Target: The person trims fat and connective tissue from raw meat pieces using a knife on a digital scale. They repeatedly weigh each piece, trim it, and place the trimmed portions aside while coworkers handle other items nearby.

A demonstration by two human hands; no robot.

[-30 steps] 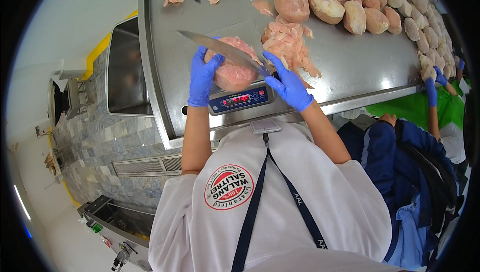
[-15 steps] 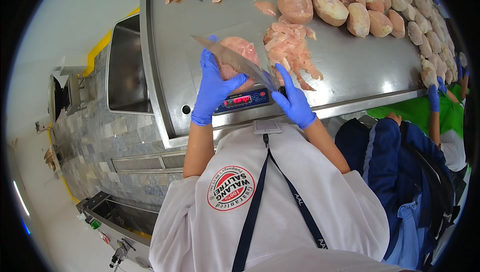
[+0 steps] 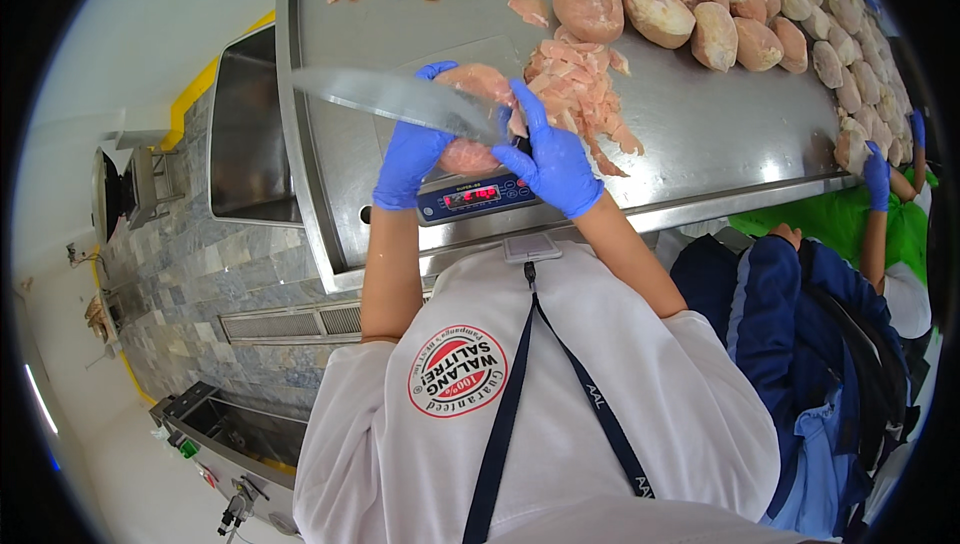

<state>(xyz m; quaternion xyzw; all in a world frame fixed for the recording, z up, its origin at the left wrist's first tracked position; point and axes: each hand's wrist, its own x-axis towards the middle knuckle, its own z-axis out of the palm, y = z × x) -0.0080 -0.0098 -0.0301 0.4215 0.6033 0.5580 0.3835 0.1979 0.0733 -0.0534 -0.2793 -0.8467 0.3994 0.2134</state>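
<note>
The right hand (image 3: 550, 159), in a blue glove, had its fingers closed around the handle of a long knife (image 3: 400, 101), the blade running out toward ten o'clock. The left hand (image 3: 410, 154) had its fingers curled against a raw chicken piece (image 3: 468, 114) lying on the digital scale (image 3: 475, 196), which stood at the near edge of the steel table (image 3: 700, 134). In my judgement, a sound cut required the left fingertips tucked clear of the edge. A heap of trimmings (image 3: 580, 94) lay at two o'clock.

One head-worn fisheye view looks steeply down, close over the steel table (image 3: 700, 144) and the person's chest.
</note>
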